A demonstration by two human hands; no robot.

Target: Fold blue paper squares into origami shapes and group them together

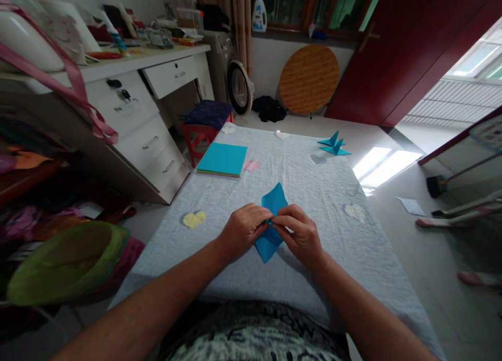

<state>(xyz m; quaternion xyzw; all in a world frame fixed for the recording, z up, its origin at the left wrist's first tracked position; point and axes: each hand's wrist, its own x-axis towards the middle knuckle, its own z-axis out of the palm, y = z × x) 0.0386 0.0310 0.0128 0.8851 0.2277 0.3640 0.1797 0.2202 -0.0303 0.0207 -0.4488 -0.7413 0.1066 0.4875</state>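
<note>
Both the left hand [243,229] and right hand [298,234] pinch the partly folded blue paper [271,220] at table [314,194] centre; two finished folded pieces [334,143] lie beyond, a paper stack [223,159] remains unused.

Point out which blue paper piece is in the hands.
The half-folded blue paper, pinched between left hand and right hand; the finished folded pieces and paper stack lie untouched.

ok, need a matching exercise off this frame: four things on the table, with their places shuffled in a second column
Things:
1. folded blue paper
2. paper stack
3. finished blue figures
4. yellow heart

Places:
A. far right of the table
B. pinched between left hand and right hand
C. far left, near the stool
D. flat on the cloth, left of the hands

Pairs: 1-B, 2-C, 3-A, 4-D
</note>
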